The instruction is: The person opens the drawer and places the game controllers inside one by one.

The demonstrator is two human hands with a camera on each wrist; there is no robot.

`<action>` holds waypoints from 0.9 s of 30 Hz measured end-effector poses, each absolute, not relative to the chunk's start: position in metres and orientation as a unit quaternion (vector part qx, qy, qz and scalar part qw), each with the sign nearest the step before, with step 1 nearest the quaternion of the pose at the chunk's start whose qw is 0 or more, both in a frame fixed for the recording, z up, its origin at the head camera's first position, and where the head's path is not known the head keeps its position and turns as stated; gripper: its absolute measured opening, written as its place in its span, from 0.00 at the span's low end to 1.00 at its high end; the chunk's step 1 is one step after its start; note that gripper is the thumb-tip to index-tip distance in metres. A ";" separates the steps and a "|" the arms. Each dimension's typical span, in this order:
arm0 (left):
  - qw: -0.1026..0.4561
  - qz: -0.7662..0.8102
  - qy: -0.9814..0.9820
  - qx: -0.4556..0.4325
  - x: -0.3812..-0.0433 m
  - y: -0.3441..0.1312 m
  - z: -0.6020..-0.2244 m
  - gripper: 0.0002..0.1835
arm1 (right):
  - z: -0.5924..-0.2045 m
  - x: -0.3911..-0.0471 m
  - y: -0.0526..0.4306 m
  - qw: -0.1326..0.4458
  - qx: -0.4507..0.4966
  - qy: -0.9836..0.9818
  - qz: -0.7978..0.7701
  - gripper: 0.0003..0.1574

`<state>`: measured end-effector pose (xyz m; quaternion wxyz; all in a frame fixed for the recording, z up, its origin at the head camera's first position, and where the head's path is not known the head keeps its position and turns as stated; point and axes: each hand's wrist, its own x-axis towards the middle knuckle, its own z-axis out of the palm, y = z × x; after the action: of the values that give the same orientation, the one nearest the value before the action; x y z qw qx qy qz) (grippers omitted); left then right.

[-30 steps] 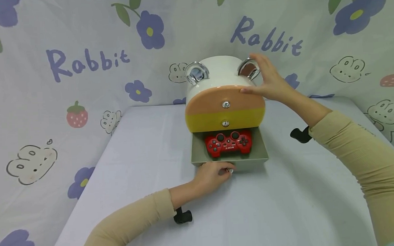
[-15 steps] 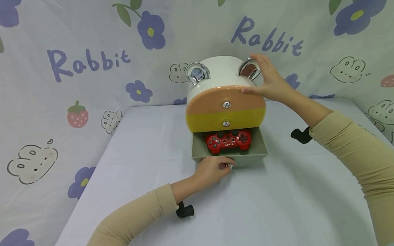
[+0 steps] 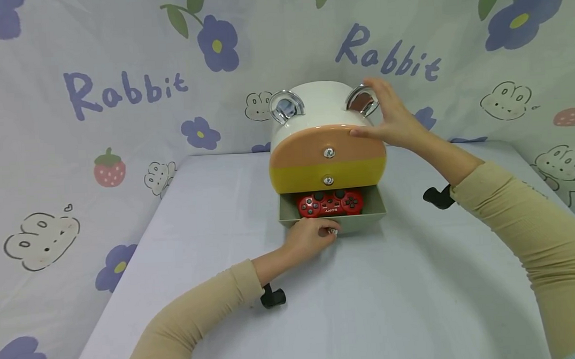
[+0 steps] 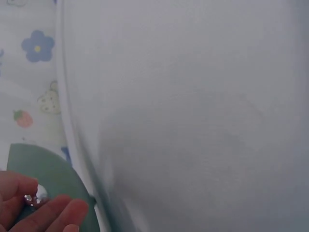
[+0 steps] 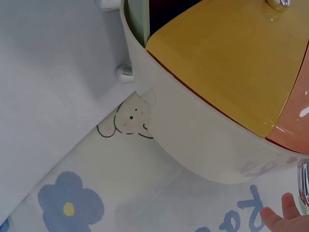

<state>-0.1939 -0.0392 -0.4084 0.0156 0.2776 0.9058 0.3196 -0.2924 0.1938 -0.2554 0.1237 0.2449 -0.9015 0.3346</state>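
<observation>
A small drawer box [image 3: 325, 100] with a white rounded shell and two chrome ears stands at the table's far side. Its bottom grey-green drawer [image 3: 359, 224] sticks partly out; the orange and yellow fronts above are closed. Inside lies a red game controller [image 3: 331, 203], its near edge hidden by the drawer front. My left hand [image 3: 309, 240] pinches the drawer's small shiny knob [image 4: 40, 195]. My right hand [image 3: 394, 116] rests on the box's upper right, thumb on the orange front [image 3: 305, 145] and fingertips against the right ear [image 3: 363, 100].
A white cloth covers the table [image 3: 408, 302]. Behind it hangs a patterned curtain [image 3: 132, 41] with rabbits and flowers, close to the box's back. Black camera mounts [image 3: 273, 297] stick out below each wrist.
The bottom drawer has slid inward, away from me, with my left hand on its knob. More of the controller is now covered. My right hand has stayed in place.
</observation>
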 end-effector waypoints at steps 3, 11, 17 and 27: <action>0.013 0.319 0.908 0.272 -0.198 -0.039 -0.408 0.09 | -0.255 -0.292 0.194 0.123 0.242 -0.902 0.335 0.62; 0.001 0.319 0.913 0.256 -0.217 -0.037 -0.407 0.09 | -0.255 -0.291 0.193 0.117 0.238 -0.903 0.339 0.62; -0.003 0.310 0.917 0.250 -0.227 -0.035 -0.410 0.09 | -0.255 -0.291 0.193 0.114 0.234 -0.903 0.341 0.62; -0.019 0.315 0.920 0.233 -0.237 -0.032 -0.412 0.10 | -0.255 -0.291 0.193 0.113 0.231 -0.904 0.341 0.62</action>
<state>-0.2369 -0.0320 -0.4116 -0.0188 0.2333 0.9196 0.3154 -0.2908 0.1932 -0.2547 0.1129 0.2313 -0.9042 0.3408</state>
